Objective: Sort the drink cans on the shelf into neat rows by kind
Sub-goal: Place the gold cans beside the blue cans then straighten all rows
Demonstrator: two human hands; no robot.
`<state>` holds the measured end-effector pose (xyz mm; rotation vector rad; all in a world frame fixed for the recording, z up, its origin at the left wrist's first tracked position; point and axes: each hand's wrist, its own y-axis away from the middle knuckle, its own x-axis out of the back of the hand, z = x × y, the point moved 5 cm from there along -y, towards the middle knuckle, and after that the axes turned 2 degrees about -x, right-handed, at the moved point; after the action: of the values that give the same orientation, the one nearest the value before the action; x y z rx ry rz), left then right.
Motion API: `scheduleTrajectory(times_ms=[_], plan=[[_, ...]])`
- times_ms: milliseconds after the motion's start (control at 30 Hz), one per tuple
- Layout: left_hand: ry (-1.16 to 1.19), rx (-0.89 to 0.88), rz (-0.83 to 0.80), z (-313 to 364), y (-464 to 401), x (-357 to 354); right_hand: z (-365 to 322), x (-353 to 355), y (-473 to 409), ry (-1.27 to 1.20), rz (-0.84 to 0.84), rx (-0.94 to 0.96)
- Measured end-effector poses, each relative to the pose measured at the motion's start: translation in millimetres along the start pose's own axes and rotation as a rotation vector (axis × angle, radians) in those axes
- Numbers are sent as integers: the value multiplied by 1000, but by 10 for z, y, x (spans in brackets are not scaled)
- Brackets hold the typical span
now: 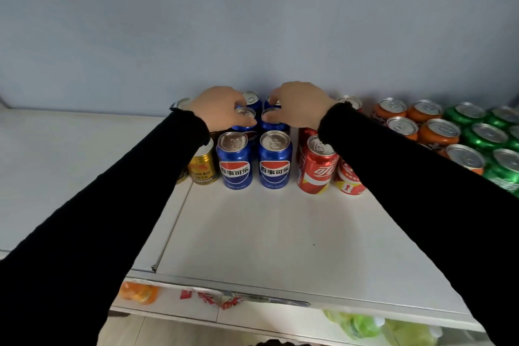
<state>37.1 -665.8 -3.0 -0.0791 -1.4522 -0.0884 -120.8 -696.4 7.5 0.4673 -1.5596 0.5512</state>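
While the white shelf [280, 233] lay bare nearest to us, the cans began past it in a front line: a gold Red Bull can [202, 166] at the left, two blue Pepsi cans [235, 163] side by side, and two red Coca-Cola cans [316, 168] to their right, the second half hidden under our right sleeve [407, 177]. Our left sleeve [112, 199] crossed over the gold cans. Behind the front Pepsi pair, our left hand [217, 107] curled its fingers round the rim of the second-row left Pepsi can [245, 118], and our right hand [302, 105] did the same with the second-row right Pepsi can [273, 119], fingertips pinching each top from above. A third pair of blue cans [252, 101] stood just behind, near the pale wall [252, 22]. Farther right, orange soda cans [438, 132] and then green Sprite cans [486, 136] stood grouped by colour. We judged the sorting by kind mostly done, and the step in hand was squaring up the two Pepsi columns. The next move would call for nudging both held cans into line with their front and rear neighbours, evenly and upright, without knocking the cans that stood touching them. Whether the gold cans were in order we could not tell.
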Motion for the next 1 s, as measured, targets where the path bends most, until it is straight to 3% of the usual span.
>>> scheduleTrajectory(times_ms=[367,467,533,733,1000], plan=[[129,-41,-61,-115,-125,-27,59,-100,-135,-16,-76,54],[137,24,-1,-204,-233,82,271,73,-165,-247,69,-41],[136,60,57,-241,-343,138,428,174,-213,-252,171,-95],[85,59,4,-150,-641,24,410,-12,-440,-63,-55,-157],[53,5,40,-221,-687,31,322,-106,-535,-66,-72,-42]])
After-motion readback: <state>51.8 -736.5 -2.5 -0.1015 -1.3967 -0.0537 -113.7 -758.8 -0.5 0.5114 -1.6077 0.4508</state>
